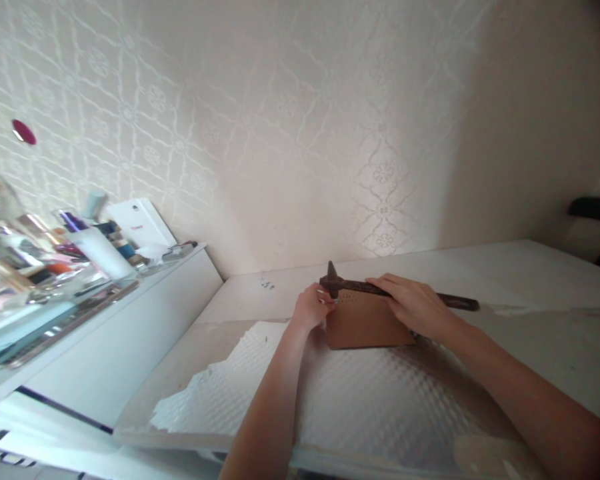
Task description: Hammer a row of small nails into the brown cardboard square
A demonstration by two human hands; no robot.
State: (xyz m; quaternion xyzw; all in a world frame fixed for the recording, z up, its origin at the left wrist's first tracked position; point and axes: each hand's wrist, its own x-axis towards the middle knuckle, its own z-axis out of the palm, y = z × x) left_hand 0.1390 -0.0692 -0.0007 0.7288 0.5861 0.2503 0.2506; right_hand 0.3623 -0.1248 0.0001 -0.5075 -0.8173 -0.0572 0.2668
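My right hand (414,303) is wrapped round the dark handle of a hammer (333,283), which lies level with its head to the left. Under it is a brown cardboard piece (367,327) with small dots or holes along its far part. At the cardboard's far left corner my left hand (313,308) is closed in a pinch, right beside the hammer head. Whatever is between those fingertips is too small to make out. The hammer head hangs just above or against these fingers; I cannot tell which.
Silvery quilted sheeting (230,380) covers part of the white tabletop (245,290). Several small metal bits (267,284) lie near the wall. To the left, a white cabinet (180,293) carries crowded bottles and a white box (143,223). A dark object (595,209) stands far right.
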